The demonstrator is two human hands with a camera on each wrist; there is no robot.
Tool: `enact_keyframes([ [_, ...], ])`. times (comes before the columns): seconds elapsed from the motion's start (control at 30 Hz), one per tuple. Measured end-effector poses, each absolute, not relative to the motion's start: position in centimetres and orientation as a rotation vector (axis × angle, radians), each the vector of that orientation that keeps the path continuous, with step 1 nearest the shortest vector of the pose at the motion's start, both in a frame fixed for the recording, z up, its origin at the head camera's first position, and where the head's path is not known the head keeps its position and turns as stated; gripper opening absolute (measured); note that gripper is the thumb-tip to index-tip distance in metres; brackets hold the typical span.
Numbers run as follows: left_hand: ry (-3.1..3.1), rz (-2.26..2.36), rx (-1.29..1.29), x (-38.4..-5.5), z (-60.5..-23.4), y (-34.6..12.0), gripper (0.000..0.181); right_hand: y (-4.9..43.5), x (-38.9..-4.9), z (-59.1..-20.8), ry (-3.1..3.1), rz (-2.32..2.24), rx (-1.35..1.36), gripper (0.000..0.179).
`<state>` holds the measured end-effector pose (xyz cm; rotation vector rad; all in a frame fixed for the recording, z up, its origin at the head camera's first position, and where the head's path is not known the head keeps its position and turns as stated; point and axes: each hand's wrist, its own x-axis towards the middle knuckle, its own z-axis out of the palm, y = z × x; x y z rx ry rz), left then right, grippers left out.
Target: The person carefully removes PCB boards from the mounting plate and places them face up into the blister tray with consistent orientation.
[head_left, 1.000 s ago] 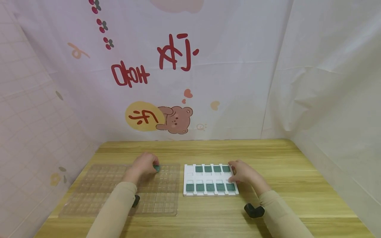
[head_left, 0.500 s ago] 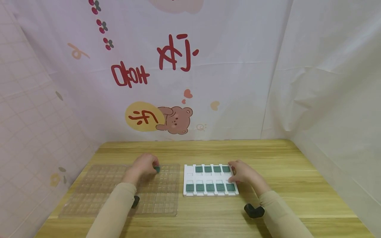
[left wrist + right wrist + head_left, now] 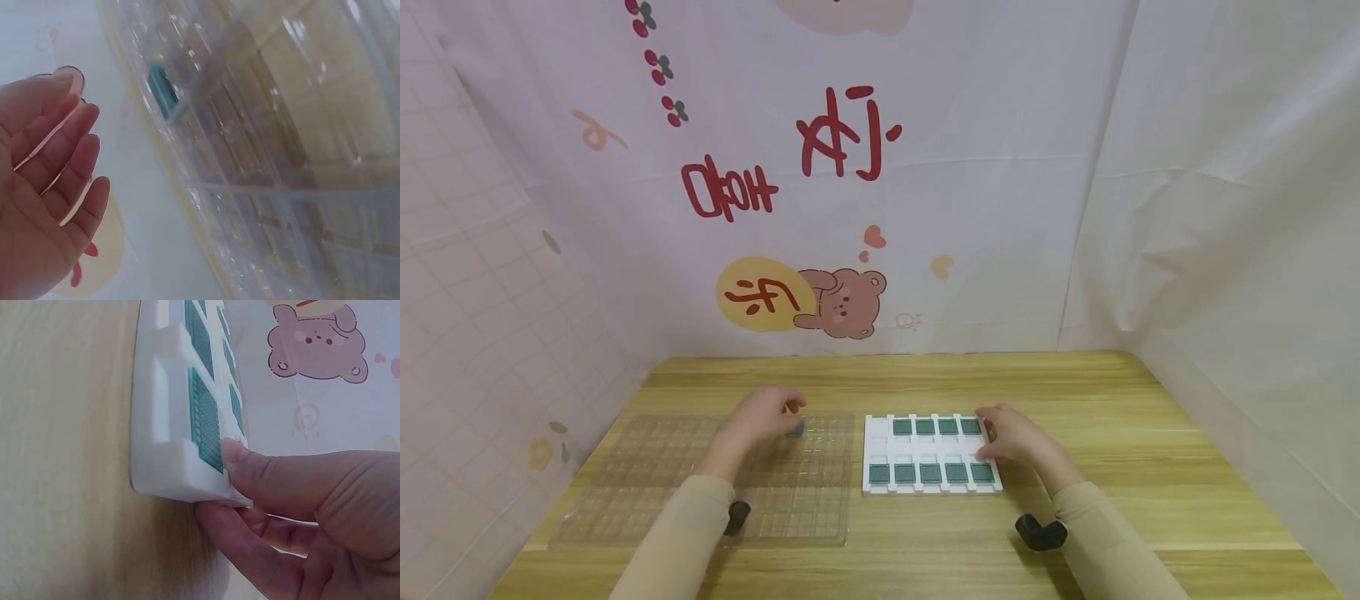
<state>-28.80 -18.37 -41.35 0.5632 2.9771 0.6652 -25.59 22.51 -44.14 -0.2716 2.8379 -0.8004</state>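
Observation:
A small green chip [image 3: 795, 430] sits in a far-side compartment of the clear plastic blister tray [image 3: 820, 483]; in the left wrist view the chip [image 3: 162, 92] shows teal and apart from the fingers. My left hand [image 3: 762, 417] hovers just over it, fingers loosely bent and holding nothing. With thumb and fingers, my right hand [image 3: 1017, 437] grips the right end of a white tray [image 3: 925, 450]. Seen from the right wrist, the thumb presses on top beside a green chip [image 3: 205, 415], the fingers against the end wall. Two rows of square green chips fill most of the white tray's slots.
Both trays lie side by side on a wood-grain table [image 3: 925, 550], a narrow gap between them. The white tray's far left slot [image 3: 877, 429] holds no chip. A printed cloth [image 3: 985, 208] hangs behind the table. Black wrist mounts [image 3: 1041, 532] jut below the forearms.
My left hand has let go of the green chip and its fingers have spread; the chip stays in the clear tray. The left forearm has shifted slightly left. My right hand holds still.

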Motion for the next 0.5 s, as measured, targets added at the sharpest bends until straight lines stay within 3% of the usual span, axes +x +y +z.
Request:
enact_keyframes([
  [0.5,3.245,0.650,0.792,-26.3,-40.5,-15.2,0.036,22.5,-25.7,-44.2,2.832,-0.818,-0.258,0.076],
])
